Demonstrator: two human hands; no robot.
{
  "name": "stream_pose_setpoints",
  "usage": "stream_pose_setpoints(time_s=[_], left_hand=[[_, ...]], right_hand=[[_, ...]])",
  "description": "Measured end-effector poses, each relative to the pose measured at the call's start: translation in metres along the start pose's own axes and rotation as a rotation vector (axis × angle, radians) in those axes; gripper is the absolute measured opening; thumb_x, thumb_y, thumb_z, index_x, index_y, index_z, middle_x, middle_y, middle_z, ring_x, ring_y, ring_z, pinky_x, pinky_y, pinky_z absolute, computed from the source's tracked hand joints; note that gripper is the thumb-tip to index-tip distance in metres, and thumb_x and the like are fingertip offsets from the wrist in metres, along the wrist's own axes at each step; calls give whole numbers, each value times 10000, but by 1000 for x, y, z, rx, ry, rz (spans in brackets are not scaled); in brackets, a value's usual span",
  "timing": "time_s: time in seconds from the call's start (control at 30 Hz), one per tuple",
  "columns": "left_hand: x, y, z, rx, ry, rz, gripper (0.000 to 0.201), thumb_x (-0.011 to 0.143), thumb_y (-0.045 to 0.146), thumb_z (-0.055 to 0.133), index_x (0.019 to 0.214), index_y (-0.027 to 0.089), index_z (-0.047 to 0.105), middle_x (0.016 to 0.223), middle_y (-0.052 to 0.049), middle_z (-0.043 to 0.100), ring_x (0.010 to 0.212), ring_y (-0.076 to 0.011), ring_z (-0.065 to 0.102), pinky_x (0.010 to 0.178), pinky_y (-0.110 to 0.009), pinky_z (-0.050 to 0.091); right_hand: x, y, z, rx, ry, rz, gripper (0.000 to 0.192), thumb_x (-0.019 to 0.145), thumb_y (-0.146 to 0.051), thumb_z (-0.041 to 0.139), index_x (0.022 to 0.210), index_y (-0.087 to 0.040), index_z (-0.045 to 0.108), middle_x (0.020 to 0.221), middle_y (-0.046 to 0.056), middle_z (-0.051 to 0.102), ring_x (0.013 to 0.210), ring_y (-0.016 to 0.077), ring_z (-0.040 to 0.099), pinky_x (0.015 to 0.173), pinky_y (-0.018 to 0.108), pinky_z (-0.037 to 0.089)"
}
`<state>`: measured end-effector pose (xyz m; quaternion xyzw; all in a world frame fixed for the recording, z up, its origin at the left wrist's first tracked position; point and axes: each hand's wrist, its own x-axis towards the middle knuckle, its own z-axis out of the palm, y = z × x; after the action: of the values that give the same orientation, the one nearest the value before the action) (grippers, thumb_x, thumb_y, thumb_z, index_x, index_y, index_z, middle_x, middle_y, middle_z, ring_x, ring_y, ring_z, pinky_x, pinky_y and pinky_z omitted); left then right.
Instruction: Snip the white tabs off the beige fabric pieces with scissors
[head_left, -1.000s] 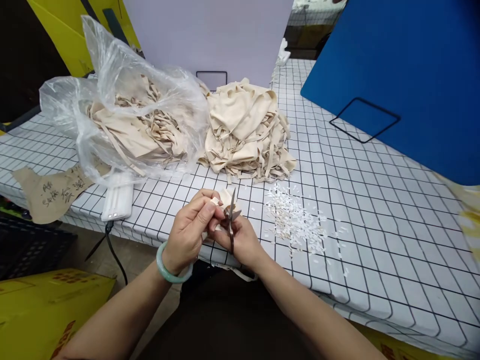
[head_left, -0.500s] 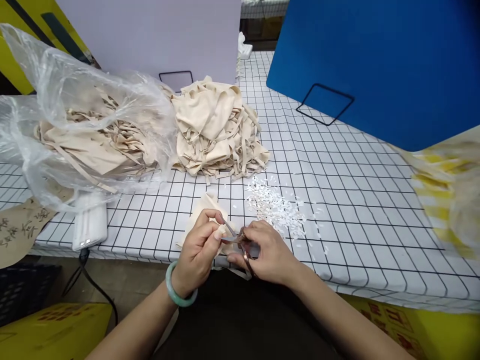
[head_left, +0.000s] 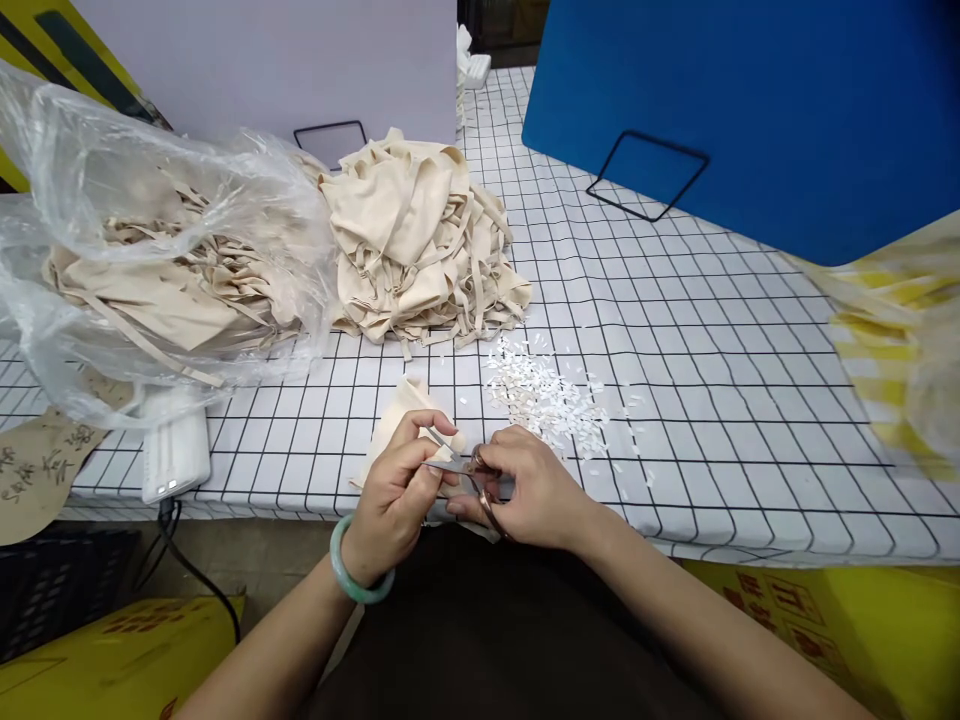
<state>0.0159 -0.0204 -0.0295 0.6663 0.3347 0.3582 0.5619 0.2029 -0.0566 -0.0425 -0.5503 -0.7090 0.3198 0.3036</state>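
Cream fabric piece (head_left: 397, 415) lies at the near edge of the grid-patterned table (head_left: 712, 400), pinched by the left hand (head_left: 394, 495); the right hand (head_left: 532, 490) grips small metal scissors (head_left: 461, 472) against it. White clippings (head_left: 551, 395) lie scattered just beside, a heap of cream fabric strips (head_left: 416, 245) and a clear plastic bag (head_left: 150, 250) behind.

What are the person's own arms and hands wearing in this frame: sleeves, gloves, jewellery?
Both forearms are bare to the frame's bottom edge; no sleeves show. The left hand and right hand wear no gloves. A smooth, pale green bangle, jade-like in look, circles the left wrist. No rings, watch or markings show on either hand, and the right wrist is bare.
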Motion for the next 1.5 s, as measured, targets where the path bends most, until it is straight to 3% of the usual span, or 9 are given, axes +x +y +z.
stream_pose_setpoints(time_s=[0.23, 0.57, 0.67, 0.97, 1.1, 1.2, 1.27, 1.37, 1.5], left_hand=[[0, -1, 0, 29, -8, 19, 318, 1009, 295, 454, 788, 168, 644, 1070, -118, 554, 994, -224, 557, 766, -329, 505], [3, -2, 4, 64, -25, 74, 303, 1015, 252, 440, 815, 168, 651, 1119, -125, 569, 1122, -237, 513, 878, -343, 488], [10, 2, 10, 93, -66, 84, 314, 1016, 264, 434, 806, 171, 649, 994, -113, 591, 1126, -247, 515, 898, -358, 486], [39, 6, 42, 106, -243, 65, 344, 1016, 292, 429, 766, 165, 628, 963, -102, 572, 1110, -238, 527, 885, -333, 507], [40, 11, 26, 273, -255, 57, 334, 1013, 262, 420, 728, 173, 570, 963, -100, 582, 1117, -240, 551, 875, -336, 507], [26, 9, -4, 649, -24, 101, 204, 951, 281, 553, 776, 176, 544, 1166, -132, 567, 1197, -288, 523, 993, -443, 463], [8, 1, -22, 841, 91, 73, 211, 873, 309, 663, 1013, 179, 573, 1311, -159, 515, 1281, -339, 466, 1067, -537, 409], [-19, -10, -31, 813, -1, -28, 509, 851, 219, 631, 1332, 200, 464, 1295, -156, 542, 1230, -320, 518, 1020, -521, 471], [-21, 1, -30, 538, -21, 2, 244, 887, 62, 477, 1045, 204, 597, 959, -60, 607, 889, -196, 606, 782, -327, 538]], right_hand=[[0, 0, 1, 9, 13, -9, 562, 813, -636, 642, 540, -193, 430, 505, -34, 466, 529, 104, 409, 649, 277, 360], [-4, 2, 0, 34, 22, 22, 569, 827, -600, 656, 530, -199, 384, 478, -52, 410, 499, 92, 386, 600, 246, 360], [-13, 7, -3, -1, 67, 56, 552, 841, -584, 653, 529, -203, 403, 490, -43, 437, 510, 100, 400, 610, 257, 373], [-43, 25, -12, 55, 196, 385, 582, 808, -605, 673, 500, -205, 384, 485, -47, 409, 489, 96, 380, 498, 243, 321], [-49, 25, -37, 92, 245, 522, 408, 769, -609, 698, 789, -210, 613, 723, 7, 619, 634, 159, 547, 583, 276, 452], [-43, 19, -46, -3, 262, 458, 508, 731, -581, 744, 1062, -221, 607, 1055, 90, 667, 912, 257, 626, 782, 393, 524], [-33, 12, -34, 17, 191, 376, 559, 709, -528, 783, 1134, -232, 574, 1158, 103, 643, 1006, 280, 620, 829, 416, 530], [-17, -2, 7, 109, 44, 211, 396, 717, -285, 759, 1053, -221, 558, 1055, 70, 646, 910, 236, 622, 747, 348, 532], [13, -21, 43, 188, 72, 26, 218, 652, -40, 523, 768, -218, 476, 761, -5, 557, 693, 161, 542, 610, 262, 452]])
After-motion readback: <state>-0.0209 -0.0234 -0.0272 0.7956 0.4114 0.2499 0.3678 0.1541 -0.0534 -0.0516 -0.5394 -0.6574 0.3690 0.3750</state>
